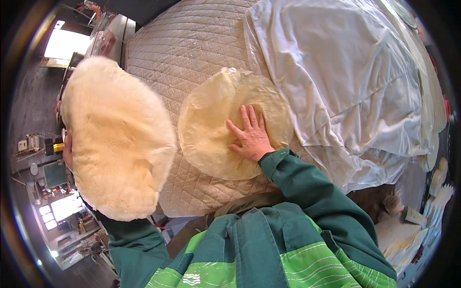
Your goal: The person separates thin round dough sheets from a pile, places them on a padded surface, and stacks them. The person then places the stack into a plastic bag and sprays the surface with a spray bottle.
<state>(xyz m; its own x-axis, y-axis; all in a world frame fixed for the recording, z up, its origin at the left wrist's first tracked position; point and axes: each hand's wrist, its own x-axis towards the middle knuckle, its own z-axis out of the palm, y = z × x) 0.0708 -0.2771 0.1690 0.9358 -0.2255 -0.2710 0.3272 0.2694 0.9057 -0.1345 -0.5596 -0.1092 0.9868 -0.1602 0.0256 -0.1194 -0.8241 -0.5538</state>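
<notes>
At the left, a large oval sheet of pale flatbread (119,140) is held up, slightly blurred. My left hand (67,149) grips it by its far left edge; most of that hand is hidden behind the sheet. A round, thin, yellowish flatbread (209,133) lies on a beige quilted cloth (194,46). On its right half my right hand (252,138) rests palm down, fingers spread. This round piece has a ragged upper edge and a wrinkled surface.
A white cloth (345,72) with clear plastic sheeting (356,172) beneath lies bunched to the right. Pale folded sheets (403,248) stand low at the right. Beyond the quilt's left edge are a dark floor (32,104) and bright windows (65,208).
</notes>
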